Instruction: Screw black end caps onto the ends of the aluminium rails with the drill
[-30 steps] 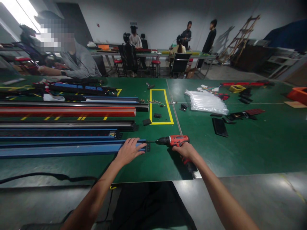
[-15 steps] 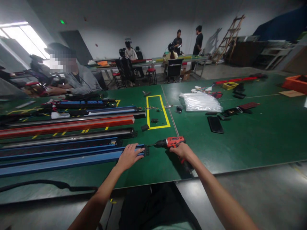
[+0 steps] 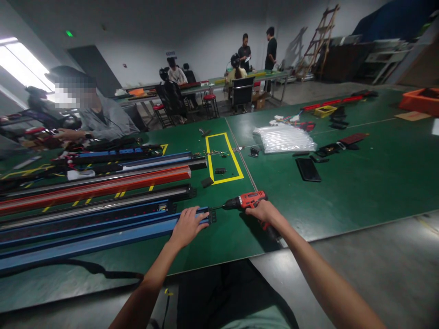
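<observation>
My right hand (image 3: 263, 213) is wrapped round the grip of a red and black cordless drill (image 3: 252, 198). The drill lies level and points left, its long bit reaching the black end cap (image 3: 212, 216) on a blue metal profile (image 3: 137, 233). Whether the bit tip sits in a screw is too small to tell. My left hand (image 3: 188, 225) lies over the right end of that profile, fingers curled over its top and thumb along the near side, gripping it against the green table (image 3: 226, 246).
More long profiles lie behind at the left, among them an orange-red one (image 3: 137, 180). Small screws and black parts lie around a yellow taped rectangle (image 3: 228, 180). Farther right are clear plastic tubes (image 3: 286, 139) and a black phone-like slab (image 3: 307, 169). A co-worker (image 3: 106, 116) sits across the table.
The camera view has tilted and shifted slightly. Both hands, the drill and the blue profile keep about the same positions relative to each other.
</observation>
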A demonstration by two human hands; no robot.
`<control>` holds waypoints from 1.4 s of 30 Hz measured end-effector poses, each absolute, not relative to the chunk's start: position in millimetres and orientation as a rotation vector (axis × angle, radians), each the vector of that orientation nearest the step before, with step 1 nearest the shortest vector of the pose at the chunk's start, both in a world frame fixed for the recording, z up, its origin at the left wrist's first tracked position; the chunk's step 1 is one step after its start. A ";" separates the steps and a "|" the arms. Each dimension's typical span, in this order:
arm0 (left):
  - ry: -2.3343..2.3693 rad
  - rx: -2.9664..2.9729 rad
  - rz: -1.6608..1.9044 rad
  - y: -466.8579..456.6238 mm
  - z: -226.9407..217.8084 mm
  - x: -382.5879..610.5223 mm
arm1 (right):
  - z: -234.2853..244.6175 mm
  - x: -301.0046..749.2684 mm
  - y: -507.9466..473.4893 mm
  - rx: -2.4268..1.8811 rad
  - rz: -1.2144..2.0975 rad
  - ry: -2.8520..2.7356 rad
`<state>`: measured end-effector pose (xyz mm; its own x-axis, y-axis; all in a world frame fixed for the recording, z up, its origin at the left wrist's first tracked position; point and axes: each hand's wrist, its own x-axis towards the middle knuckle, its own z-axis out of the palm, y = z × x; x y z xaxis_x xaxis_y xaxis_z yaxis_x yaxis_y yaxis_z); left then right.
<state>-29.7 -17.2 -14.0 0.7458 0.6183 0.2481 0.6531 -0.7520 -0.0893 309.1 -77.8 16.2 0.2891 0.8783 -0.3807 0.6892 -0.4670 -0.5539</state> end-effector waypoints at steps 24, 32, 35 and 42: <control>-1.021 -2.747 -0.305 -21.4 -17.8 -27.6 | 15.8 311.2 -78.1 -2.321 1.064 -1.355; -1.037 -2.777 -0.285 -21.4 -17.5 -29.0 | 18.0 312.4 -77.8 -2.325 1.086 -1.399; -1.033 -2.769 -0.267 -21.9 -15.9 -28.9 | 17.1 312.9 -77.5 -2.325 1.091 -1.404; -1.009 -2.752 -0.266 -21.9 -16.1 -29.1 | 14.0 313.9 -78.9 -2.280 1.107 -1.407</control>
<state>-29.1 -21.9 -16.1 0.7513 0.6167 0.2350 0.6523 -0.7479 -0.1226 313.9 -78.9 14.0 0.2484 0.8442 -0.4750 0.6603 -0.5063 -0.5546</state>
